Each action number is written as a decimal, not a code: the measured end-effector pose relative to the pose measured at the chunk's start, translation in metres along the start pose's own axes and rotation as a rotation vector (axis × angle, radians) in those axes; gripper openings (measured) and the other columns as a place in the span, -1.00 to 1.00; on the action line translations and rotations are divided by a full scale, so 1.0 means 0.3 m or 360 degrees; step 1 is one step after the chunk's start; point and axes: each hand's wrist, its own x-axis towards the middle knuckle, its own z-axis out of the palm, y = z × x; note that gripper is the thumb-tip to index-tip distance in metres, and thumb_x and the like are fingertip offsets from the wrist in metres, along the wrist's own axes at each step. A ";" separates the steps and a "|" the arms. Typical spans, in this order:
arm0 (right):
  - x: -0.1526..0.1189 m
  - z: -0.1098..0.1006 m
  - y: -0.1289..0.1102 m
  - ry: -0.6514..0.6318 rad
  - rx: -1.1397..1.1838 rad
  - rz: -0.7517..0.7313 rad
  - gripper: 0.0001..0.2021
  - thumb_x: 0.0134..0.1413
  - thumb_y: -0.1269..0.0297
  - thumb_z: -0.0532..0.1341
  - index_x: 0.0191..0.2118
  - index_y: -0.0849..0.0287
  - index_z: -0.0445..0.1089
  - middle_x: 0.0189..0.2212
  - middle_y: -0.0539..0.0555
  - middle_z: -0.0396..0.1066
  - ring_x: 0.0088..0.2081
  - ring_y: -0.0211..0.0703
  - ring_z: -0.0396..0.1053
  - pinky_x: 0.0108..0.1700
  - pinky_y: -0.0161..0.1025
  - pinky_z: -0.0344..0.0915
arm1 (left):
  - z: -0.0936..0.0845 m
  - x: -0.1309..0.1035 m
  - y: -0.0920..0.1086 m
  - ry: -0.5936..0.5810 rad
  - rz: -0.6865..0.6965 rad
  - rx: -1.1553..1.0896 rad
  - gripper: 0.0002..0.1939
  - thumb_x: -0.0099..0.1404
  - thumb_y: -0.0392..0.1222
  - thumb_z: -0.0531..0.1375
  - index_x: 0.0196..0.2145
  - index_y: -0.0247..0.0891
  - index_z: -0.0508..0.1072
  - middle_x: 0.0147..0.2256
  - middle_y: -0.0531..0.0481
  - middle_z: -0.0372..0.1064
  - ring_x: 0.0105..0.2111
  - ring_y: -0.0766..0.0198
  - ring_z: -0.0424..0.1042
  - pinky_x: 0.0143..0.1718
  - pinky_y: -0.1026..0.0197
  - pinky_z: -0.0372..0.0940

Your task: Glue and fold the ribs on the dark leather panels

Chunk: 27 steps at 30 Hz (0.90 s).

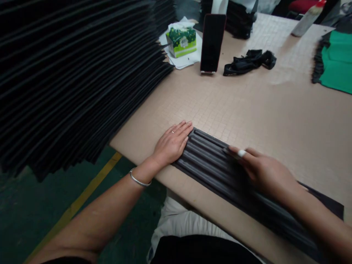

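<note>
A long black panel (209, 156) with raised lengthwise ribs lies along the table's near edge. My left hand (172, 143) rests flat on its left end, fingers stretched out together, with a ring on one finger and a bangle at the wrist. Over the panel's middle, close to its far edge, is my right hand (258, 165), slightly smeared by motion. Its fingers are pinched, with a white wrap around one of them. A small dark tip shows at those fingertips, too unclear to name. My right forearm hides part of the panel's right half.
A tall stack of black sheets (82, 80) overhangs the table (187, 93) at left. Farther back are a green tissue box (181, 42), a phone (213, 44) on a stand, a black strap bundle (249, 63), a red-capped bottle (308, 19) and green fabric (338, 60).
</note>
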 end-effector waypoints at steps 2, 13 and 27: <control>0.175 0.006 -0.127 -0.0031 0.0027 -0.0106 -0.53 0.52 0.17 -0.10 0.41 -0.10 0.22 -0.08 0.09 0.47 -0.24 -0.11 0.47 -0.28 -0.22 0.27 | -0.005 0.000 0.004 -0.0018 0.0001 -0.0002 -0.50 0.57 -0.17 -0.08 0.39 -0.24 0.23 0.42 -0.06 0.12 0.46 0.17 0.03 0.46 -0.06 0.05; 0.398 -0.169 -0.262 -0.0396 -0.0303 -0.0353 -0.61 0.51 0.26 -0.03 0.19 0.15 0.46 -0.12 0.15 0.56 -0.18 -0.13 0.48 -0.16 -0.27 0.28 | -0.004 0.004 0.008 0.0044 0.0023 -0.0028 -0.49 0.54 -0.20 -0.04 0.39 -0.18 0.24 0.39 -0.08 0.18 0.43 0.11 0.10 0.42 -0.13 0.11; -0.474 -0.135 0.345 -0.0329 -0.0287 0.0298 -0.24 0.27 0.63 -0.07 0.30 -0.42 0.33 0.03 0.07 0.56 -0.43 -0.23 0.54 -0.47 -0.23 0.23 | 0.000 0.012 -0.018 -0.0010 0.0059 0.0024 -0.46 0.54 -0.13 -0.07 0.41 -0.15 0.20 0.40 -0.08 0.16 0.43 0.08 0.11 0.41 -0.16 0.10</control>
